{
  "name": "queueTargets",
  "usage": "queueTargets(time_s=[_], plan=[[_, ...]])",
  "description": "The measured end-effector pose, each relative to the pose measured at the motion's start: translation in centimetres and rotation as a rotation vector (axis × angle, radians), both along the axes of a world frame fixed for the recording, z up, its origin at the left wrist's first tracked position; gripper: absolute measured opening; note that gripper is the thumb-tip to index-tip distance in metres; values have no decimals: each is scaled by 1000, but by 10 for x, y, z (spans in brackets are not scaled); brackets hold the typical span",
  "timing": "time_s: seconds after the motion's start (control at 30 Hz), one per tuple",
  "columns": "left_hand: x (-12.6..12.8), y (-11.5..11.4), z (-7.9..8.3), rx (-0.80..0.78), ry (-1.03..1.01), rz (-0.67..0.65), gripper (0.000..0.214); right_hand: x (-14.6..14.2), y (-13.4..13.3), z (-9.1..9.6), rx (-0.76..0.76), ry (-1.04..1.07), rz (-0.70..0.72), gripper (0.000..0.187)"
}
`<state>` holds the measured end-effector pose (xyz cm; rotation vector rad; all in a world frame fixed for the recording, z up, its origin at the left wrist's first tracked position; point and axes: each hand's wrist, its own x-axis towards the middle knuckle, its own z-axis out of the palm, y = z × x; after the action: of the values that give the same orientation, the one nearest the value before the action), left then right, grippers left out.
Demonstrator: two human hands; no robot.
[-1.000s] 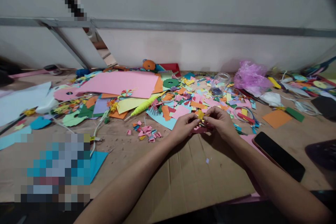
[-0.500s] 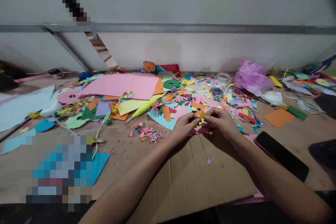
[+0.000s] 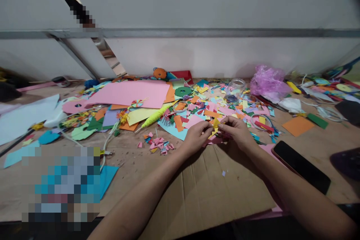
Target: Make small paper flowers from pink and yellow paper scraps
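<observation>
A small piece of yellow paper (image 3: 215, 124) is pinched between my two hands, above the far edge of a cardboard sheet (image 3: 208, 191). My left hand (image 3: 197, 134) grips its left side with thumb and fingers closed. On the other side, my right hand (image 3: 235, 130) pinches it with thumb and forefinger. The fingers hide part of the paper, so its exact folded shape is unclear. Just beyond the hands spreads a heap of coloured paper scraps (image 3: 212, 113). Left of my left wrist lies a small pile of folded pink pieces (image 3: 160, 143).
A black phone (image 3: 301, 165) lies right of the cardboard. Behind the scraps stand a clear jar (image 3: 235, 90) and a crumpled pink plastic bag (image 3: 268, 82). Large pink paper (image 3: 131, 93), a neon yellow yarn roll (image 3: 156, 115) and white cables (image 3: 105, 142) lie to the left.
The yellow paper shifts slightly between my fingertips, with more of it showing. Both hands keep their hold in nearly the same place. The view tilts up a little.
</observation>
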<state>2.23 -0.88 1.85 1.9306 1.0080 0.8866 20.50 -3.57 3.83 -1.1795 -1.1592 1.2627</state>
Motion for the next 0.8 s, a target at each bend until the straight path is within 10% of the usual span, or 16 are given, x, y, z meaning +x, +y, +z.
queueTargets(time_s=[0.8], plan=[[4,2,-5,-325,-265,-31,31,-2,-3,1,-7,-35,41,31]])
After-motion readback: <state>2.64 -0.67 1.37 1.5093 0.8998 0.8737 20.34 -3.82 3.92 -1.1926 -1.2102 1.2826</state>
